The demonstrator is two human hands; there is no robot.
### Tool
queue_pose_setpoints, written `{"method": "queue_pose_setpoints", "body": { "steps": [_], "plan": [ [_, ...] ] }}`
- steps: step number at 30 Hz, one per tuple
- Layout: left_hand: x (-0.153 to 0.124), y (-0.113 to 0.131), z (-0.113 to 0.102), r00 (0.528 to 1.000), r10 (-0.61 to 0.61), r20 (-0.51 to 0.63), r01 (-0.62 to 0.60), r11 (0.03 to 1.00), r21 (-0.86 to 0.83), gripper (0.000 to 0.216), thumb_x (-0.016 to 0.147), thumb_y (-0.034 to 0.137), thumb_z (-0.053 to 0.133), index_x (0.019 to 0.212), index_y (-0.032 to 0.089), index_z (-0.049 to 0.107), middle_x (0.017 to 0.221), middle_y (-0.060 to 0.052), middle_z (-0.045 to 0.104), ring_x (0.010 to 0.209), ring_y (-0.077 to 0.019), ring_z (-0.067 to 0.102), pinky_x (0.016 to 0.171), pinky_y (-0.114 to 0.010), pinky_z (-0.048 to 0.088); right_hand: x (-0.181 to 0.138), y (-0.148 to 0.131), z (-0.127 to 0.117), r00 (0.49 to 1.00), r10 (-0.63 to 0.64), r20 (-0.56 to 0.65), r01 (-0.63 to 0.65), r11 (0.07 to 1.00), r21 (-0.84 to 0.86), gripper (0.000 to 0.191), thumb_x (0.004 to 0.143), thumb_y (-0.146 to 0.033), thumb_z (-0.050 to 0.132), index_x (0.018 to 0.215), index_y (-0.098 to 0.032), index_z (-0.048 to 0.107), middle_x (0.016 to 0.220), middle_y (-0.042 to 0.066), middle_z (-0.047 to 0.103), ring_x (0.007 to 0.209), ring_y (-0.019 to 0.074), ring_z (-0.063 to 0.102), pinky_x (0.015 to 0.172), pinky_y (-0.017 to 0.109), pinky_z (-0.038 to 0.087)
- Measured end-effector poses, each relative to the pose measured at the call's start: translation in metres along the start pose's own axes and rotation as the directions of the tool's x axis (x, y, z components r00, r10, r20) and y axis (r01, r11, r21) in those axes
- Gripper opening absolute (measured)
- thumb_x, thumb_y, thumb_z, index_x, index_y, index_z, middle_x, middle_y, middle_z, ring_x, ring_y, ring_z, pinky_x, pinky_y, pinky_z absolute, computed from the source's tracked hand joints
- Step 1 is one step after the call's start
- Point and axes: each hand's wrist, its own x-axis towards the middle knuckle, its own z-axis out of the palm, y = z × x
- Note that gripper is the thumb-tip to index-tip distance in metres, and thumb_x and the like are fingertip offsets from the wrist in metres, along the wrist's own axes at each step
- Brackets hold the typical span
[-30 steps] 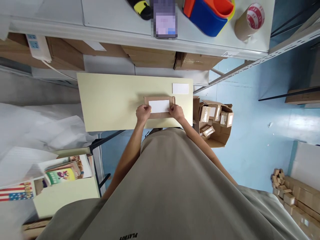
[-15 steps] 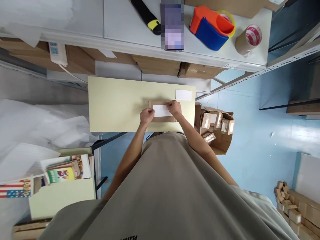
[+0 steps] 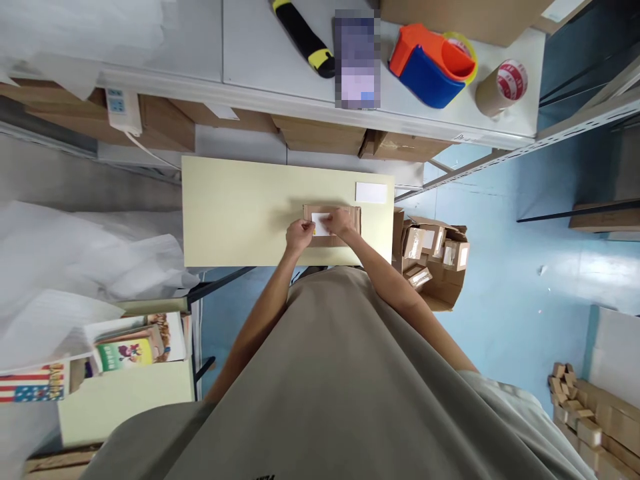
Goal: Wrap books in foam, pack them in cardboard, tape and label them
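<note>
A small flat cardboard box (image 3: 320,242) lies on the pale yellow table top near its front edge. On its upper face is a white paper label (image 3: 319,223) with a small yellow spot at its left end. My left hand (image 3: 299,235) pinches the left end of the label at the box's left side. My right hand (image 3: 341,223) is closed over the label's middle and right part, its fingertips on the paper. That hand hides the label's right end. Another white paper slip (image 3: 371,193) lies at the table's far right corner.
On the shelf ahead are a black-and-yellow utility knife (image 3: 305,40), a phone (image 3: 357,63), an orange-and-blue tape dispenser (image 3: 433,65) and a tape roll (image 3: 501,88). Right of the table (image 3: 235,213) stands an open carton (image 3: 445,287) holding small boxes. White wrapping sheets (image 3: 90,253) lie left.
My right hand has slid left along the label, from its right end to nearer the middle. My left hand keeps its pinch at the left end. The whole view has shifted slightly.
</note>
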Motion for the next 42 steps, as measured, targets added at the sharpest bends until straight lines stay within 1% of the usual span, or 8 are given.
{"method": "queue_pose_setpoints", "body": {
  "steps": [4,8,17,21,24,29,37,42],
  "plan": [
    [0.001,-0.005,0.002,1.000,0.025,0.000,-0.025,1.000,-0.014,0.023,0.100,0.035,0.068,0.098,0.020,0.085,0.109,-0.011,0.086,0.109,-0.0276,0.079,0.094,-0.034,0.056,0.002,-0.010,0.005,0.991,0.004,-0.135,-0.016,0.996,-0.090,0.035,0.112,-0.041,0.064,0.105,-0.015,0.087,0.109,0.017,0.087,0.108,0.0295,0.082,0.095,0.033,0.062],
    [0.003,-0.010,0.004,0.998,0.059,-0.002,-0.059,0.998,-0.026,0.022,0.100,0.035,0.068,0.098,0.020,0.084,0.108,-0.010,0.086,0.107,-0.0264,0.078,0.095,-0.033,0.055,-0.002,-0.006,0.010,0.996,-0.047,-0.081,0.034,0.988,-0.148,0.020,0.103,-0.032,0.078,0.114,-0.018,0.086,0.117,0.012,0.087,0.114,0.0280,0.082,0.095,0.030,0.060],
    [-0.001,-0.026,0.003,0.995,0.093,-0.042,-0.098,0.987,-0.131,0.015,0.100,0.034,0.069,0.106,0.020,0.074,0.099,-0.009,0.084,0.095,-0.0253,0.080,0.090,-0.034,0.058,-0.011,-0.005,0.012,0.995,-0.088,-0.052,0.077,0.980,-0.186,0.027,0.096,-0.027,0.086,0.122,-0.019,0.082,0.122,0.009,0.087,0.115,0.0244,0.080,0.095,0.026,0.058],
    [0.000,-0.034,0.001,0.993,0.118,0.020,-0.112,0.975,-0.189,0.014,0.096,0.033,0.075,0.100,0.023,0.066,0.095,-0.006,0.080,0.089,-0.0227,0.078,0.086,-0.033,0.057,-0.012,-0.013,0.014,0.995,-0.047,-0.093,0.028,0.980,-0.196,0.032,0.107,-0.042,0.075,0.121,-0.015,0.083,0.123,0.016,0.086,0.120,0.0306,0.080,0.101,0.034,0.059],
    [0.003,-0.038,0.000,0.991,0.134,0.023,-0.129,0.981,-0.142,0.031,0.083,0.031,0.089,0.092,0.025,0.060,0.092,-0.004,0.077,0.093,-0.0241,0.076,0.087,-0.033,0.055,-0.011,-0.022,0.014,0.987,-0.001,-0.160,-0.029,0.982,-0.186,0.050,0.114,-0.056,0.061,0.123,-0.012,0.084,0.124,0.023,0.083,0.122,0.0353,0.079,0.103,0.040,0.060],
    [0.015,-0.047,-0.005,0.988,0.094,0.122,-0.068,0.977,-0.204,0.041,0.075,0.029,0.093,0.081,0.025,0.052,0.078,0.002,0.065,0.080,-0.0205,0.066,0.078,-0.032,0.050,-0.007,-0.030,0.006,0.981,0.060,-0.187,-0.088,0.986,-0.144,0.060,0.111,-0.066,0.061,0.123,-0.013,0.085,0.124,0.024,0.082,0.119,0.0376,0.078,0.101,0.043,0.062],
    [0.021,-0.051,-0.005,0.978,0.107,0.180,-0.061,0.968,-0.244,0.043,0.073,0.027,0.093,0.081,0.025,0.050,0.072,0.007,0.057,0.072,-0.0155,0.057,0.070,-0.028,0.044,-0.025,-0.016,0.014,0.997,-0.022,-0.071,0.007,0.978,-0.209,0.043,0.097,-0.043,0.089,0.130,-0.019,0.076,0.128,0.014,0.083,0.124,0.0297,0.077,0.104,0.036,0.061],
    [0.016,-0.044,-0.007,0.980,0.089,0.176,-0.058,0.983,-0.172,0.040,0.078,0.027,0.089,0.083,0.026,0.049,0.075,0.006,0.060,0.073,-0.0158,0.060,0.072,-0.028,0.046,-0.043,0.014,0.008,0.987,0.091,-0.134,-0.104,0.991,-0.086,0.027,0.095,-0.034,0.089,0.117,-0.022,0.078,0.120,0.009,0.085,0.110,0.0244,0.079,0.091,0.030,0.059]
  ]
}}
